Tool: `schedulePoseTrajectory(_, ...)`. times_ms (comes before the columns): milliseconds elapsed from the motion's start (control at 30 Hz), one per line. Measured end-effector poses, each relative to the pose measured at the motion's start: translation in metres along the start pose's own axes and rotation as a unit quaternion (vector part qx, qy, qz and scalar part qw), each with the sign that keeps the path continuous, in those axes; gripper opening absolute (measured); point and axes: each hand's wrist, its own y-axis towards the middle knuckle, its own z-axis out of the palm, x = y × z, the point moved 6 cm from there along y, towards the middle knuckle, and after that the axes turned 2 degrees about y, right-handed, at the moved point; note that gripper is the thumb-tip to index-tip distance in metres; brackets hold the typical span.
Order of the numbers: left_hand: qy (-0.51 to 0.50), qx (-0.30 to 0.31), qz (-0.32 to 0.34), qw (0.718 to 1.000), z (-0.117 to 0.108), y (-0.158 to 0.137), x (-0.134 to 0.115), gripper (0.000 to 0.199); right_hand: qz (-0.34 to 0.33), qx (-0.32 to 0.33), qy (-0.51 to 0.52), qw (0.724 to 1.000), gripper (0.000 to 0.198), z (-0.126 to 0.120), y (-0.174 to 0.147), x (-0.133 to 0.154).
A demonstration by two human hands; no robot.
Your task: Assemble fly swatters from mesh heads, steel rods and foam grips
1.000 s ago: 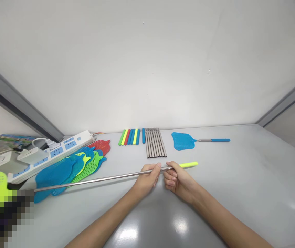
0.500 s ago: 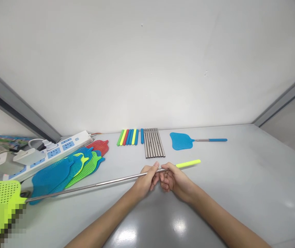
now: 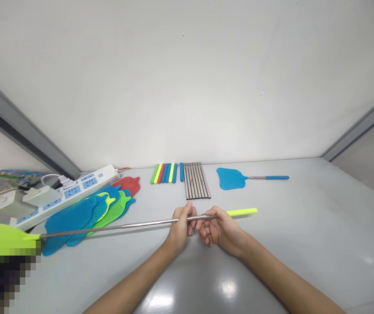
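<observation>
Both my hands grip the extended metal rod of a fly swatter (image 3: 154, 223). My left hand (image 3: 182, 222) is closed around the rod's middle part, thumb on top. Just to its right, my right hand (image 3: 217, 224) pinches the thicker part of the rod near the yellow grip sleeve (image 3: 242, 212). At the far left the swatter's yellow-green head (image 3: 3, 240) is partly outside the view. Beyond my hands lies a row of metal telescopic rods (image 3: 197, 181). Several coloured grip sleeves (image 3: 163, 173) lie side by side left of them.
Loose swatter heads (image 3: 69, 220) in blue, green, yellow and red are piled at the left. Behind them a white power strip (image 3: 85, 183) holds plugged-in adapters (image 3: 42, 196). A blue fly swatter (image 3: 232, 179) with a short rod lies at the back right, before the white wall.
My left hand has shifted slightly left along the rod, away from my right hand. The rod is now nearer level, and the yellow-green head has turned to show more edge-on.
</observation>
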Motion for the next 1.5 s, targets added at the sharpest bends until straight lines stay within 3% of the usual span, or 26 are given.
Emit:
schedulePoseTrajectory(167, -0.055, -0.063, 0.000, 0.997, -0.008, -0.001, -0.001, 0.050, -0.022, 0.011, -0.002, 1.000, 0.035, 0.008, 0.000, -0.002)
schedulePoseTrajectory(400, -0.006, -0.049, 0.022, 0.999, -0.005, 0.001, -0.005, 0.040, -0.099, -0.008, 0.067, 0.993, 0.019, 0.003, 0.003, 0.006)
schedulePoseTrajectory(567, 0.014, -0.037, 0.015, 0.999, -0.002, 0.001, -0.009, 0.037, -0.068, 0.030, 0.100, 0.992, 0.022, 0.008, 0.002, 0.004)
schedulePoseTrajectory(767, 0.044, 0.004, 0.006, 0.999, 0.001, 0.001, -0.010, 0.038, -0.066, 0.002, 0.141, 0.988, 0.024, 0.011, 0.005, -0.003)
schedulePoseTrajectory(1000, 0.083, 0.012, 0.013, 0.996, 0.003, 0.002, -0.006, 0.040, -0.036, 0.029, 0.195, 0.980, 0.037, 0.010, 0.006, -0.005)
schedulePoseTrajectory(1167, 0.100, -0.012, 0.020, 0.995, 0.000, 0.002, -0.006, 0.044, -0.025, 0.036, 0.201, 0.979, 0.038, 0.009, 0.006, -0.003)
schedulePoseTrajectory(1500, 0.100, 0.032, 0.022, 0.994, 0.003, 0.005, -0.006, 0.055, -0.036, 0.014, 0.180, 0.983, 0.035, 0.000, 0.004, 0.004)
